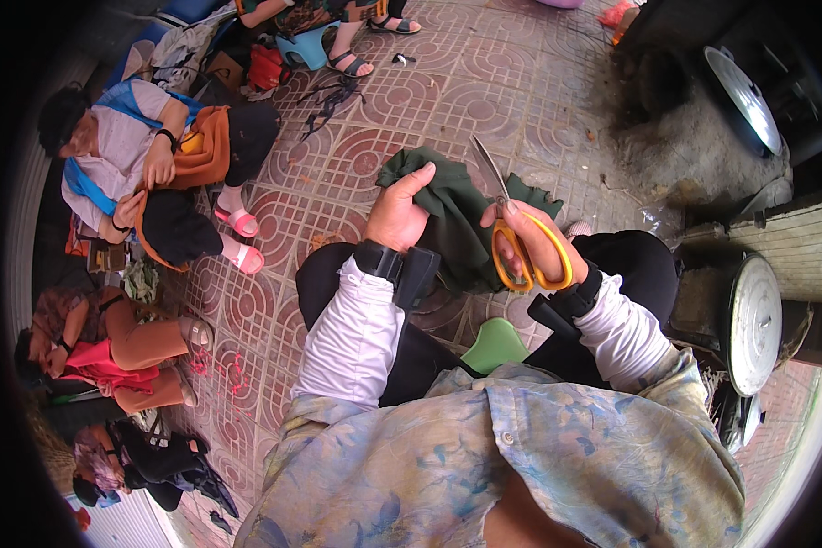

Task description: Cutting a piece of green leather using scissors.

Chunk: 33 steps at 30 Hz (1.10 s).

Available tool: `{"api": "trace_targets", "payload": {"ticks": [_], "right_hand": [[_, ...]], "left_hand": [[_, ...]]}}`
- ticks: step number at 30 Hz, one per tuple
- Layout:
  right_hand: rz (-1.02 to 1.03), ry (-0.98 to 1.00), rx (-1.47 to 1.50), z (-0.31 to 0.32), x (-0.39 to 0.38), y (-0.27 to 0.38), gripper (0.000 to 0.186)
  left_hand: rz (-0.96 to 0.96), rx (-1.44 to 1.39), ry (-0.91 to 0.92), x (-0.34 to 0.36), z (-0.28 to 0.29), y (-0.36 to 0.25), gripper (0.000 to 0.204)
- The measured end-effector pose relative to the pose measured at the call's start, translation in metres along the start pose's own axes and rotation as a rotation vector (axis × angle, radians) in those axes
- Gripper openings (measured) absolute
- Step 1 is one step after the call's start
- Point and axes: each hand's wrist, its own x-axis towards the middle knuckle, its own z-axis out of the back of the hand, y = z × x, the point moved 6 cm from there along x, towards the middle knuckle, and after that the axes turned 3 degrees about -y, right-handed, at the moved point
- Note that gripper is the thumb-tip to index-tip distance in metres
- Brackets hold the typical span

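My left hand [400, 208] is closed on the edge of a dark green cloth [452, 205], its thumb lying along the top of the fabric. The cloth hangs in loose folds between my knees, and a jagged piece of it shows to the right of the blades. In my right hand [541, 239] is a pair of scissors [511, 245] with yellow-orange handles, my fingers through the loops. The metal blades point up and away from me, beside the cloth. Whether the blades are parted is hard to make out.
Below the cloth a green plastic stool [495, 347] shows between my legs. At left, a person with orange cloth [201, 151] sits near other seated workers. Pots with metal lids [755, 324] stand at right by a clay stove [671, 151]. Dark scraps [329, 100] lie on the tiled floor.
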Motion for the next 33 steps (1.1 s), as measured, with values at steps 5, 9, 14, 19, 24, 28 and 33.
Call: {"api": "trace_targets", "payload": {"ticks": [5, 9, 14, 19, 24, 28, 33], "right_hand": [[-0.036, 0.062, -0.070, -0.002, -0.004, -0.006, 0.045], [-0.043, 0.116, -0.092, -0.007, -0.008, -0.007, 0.044], [-0.067, 0.136, -0.089, -0.010, -0.010, -0.006, 0.042], [-0.069, 0.132, -0.091, -0.010, -0.009, -0.005, 0.042], [-0.079, 0.128, -0.067, -0.010, -0.008, -0.008, 0.043], [-0.059, 0.123, -0.067, -0.010, -0.008, -0.007, 0.043], [-0.048, 0.124, -0.068, -0.010, -0.006, -0.007, 0.044]], "left_hand": [[0.031, -0.019, -0.032, 0.000, 0.004, -0.003, 0.019], [0.085, -0.034, -0.055, 0.003, 0.014, 0.001, 0.020], [0.076, -0.031, -0.056, 0.003, 0.011, 0.000, 0.019], [0.076, -0.014, -0.037, 0.000, 0.006, -0.002, 0.019], [0.079, -0.011, -0.021, 0.000, 0.005, -0.001, 0.018], [0.071, -0.007, -0.013, -0.001, 0.002, -0.001, 0.017], [0.080, 0.001, -0.015, -0.002, 0.000, 0.001, 0.017]]}}
